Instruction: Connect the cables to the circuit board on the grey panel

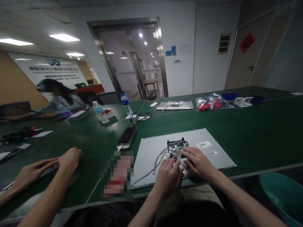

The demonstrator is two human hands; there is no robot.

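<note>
A flat pale panel, which looks like the back of a display, lies on the table in front of me. A black bracket with a small circuit board sits on it, and a thin grey cable curves away to the left. My left hand is curled at the board's near edge, beside a pale strip. What its fingers pinch is hidden. From the right, my right hand reaches over, fingers apart, its fingertips touching the board area by the strip.
Left of the panel are a blurred phone and a pixelated pinkish item. Another person's hands rest farther left. Bottles, a coiled black cable, a second panel and bagged red parts stand farther back. A green bin is lower right.
</note>
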